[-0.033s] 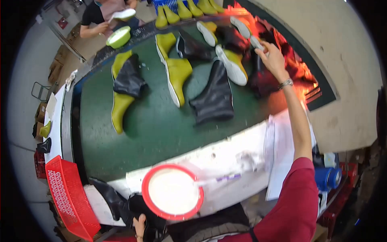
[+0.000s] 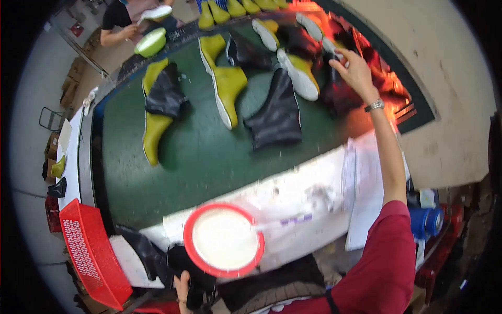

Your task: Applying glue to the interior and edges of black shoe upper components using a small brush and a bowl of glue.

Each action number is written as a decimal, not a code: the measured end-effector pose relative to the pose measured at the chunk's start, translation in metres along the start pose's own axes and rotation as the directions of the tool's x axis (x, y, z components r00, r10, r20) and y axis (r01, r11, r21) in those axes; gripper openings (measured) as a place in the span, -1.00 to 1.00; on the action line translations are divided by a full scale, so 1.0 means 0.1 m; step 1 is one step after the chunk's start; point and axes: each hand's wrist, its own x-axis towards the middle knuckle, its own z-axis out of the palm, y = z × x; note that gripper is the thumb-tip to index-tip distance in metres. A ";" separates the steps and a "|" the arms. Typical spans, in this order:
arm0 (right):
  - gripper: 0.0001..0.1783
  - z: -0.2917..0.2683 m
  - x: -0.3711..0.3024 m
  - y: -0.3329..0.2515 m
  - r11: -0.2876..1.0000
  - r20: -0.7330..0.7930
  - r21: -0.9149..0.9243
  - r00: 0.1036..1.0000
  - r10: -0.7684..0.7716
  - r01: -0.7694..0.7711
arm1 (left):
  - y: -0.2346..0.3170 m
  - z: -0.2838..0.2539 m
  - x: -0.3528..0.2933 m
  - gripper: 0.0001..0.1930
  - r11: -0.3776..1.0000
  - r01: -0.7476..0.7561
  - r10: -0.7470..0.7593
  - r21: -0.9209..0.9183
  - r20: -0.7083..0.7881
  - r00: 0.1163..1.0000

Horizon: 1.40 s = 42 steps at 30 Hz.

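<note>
Far to the right, my right hand [image 2: 355, 77] reaches over the green work surface [image 2: 193, 180]. Its thumb and index finger are apart beside the end of a boot's white sole [image 2: 329, 47]; contact is hard to tell. Dark boot uppers lie under that hand in red light. At the lower edge, my left hand [image 2: 182, 287] is closed on a black boot [image 2: 194, 269], partly hidden there. Just left of it lies another black boot shaft [image 2: 144, 256]. A yellow boot with a white sole [image 2: 299, 73] and a black boot [image 2: 276, 112] lie left of my right hand.
A red-rimmed bowl of white liquid [image 2: 225, 206] stands near me, a brush [image 2: 285, 222] across its rim. More yellow boots [image 2: 229, 94] lie on the surface. A red basket [image 2: 83, 251] stands left. Across the table a person [image 2: 123, 23] holds a white-soled shoe near a green bowl [image 2: 150, 43].
The scene sits slightly higher in the picture. My right thumb and index finger look a little wider apart at the sole's end. My left hand stays at the black boot.
</note>
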 end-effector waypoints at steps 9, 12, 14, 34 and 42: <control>-0.69 -1.03 -2.29 -1.37 0.990 0.473 0.081 0.879 0.064 -0.115 | -0.26 -0.02 0.28 -0.32 0.984 -0.111 0.103 0.143 0.065 0.993; -0.70 -0.73 -2.89 -1.45 0.991 0.420 0.100 0.907 0.036 -0.086 | -0.60 -0.08 0.43 -0.35 0.970 -0.215 0.229 -0.116 0.128 0.965; -0.70 -0.66 -3.06 -1.47 0.984 0.369 0.168 0.929 -0.007 -0.059 | -0.50 -0.07 0.26 -0.35 0.964 -0.253 0.261 -0.076 0.112 0.959; -0.78 -0.93 -3.18 -2.70 0.805 0.304 0.593 0.927 -0.218 -0.005 | 0.73 -0.05 -0.67 -0.50 0.748 -0.157 0.462 -0.645 0.336 0.821; -0.78 -1.14 -2.89 -3.30 0.503 0.108 0.851 0.887 -0.448 0.150 | 1.07 0.09 -0.60 -0.49 0.893 -0.071 0.412 -0.445 0.740 0.531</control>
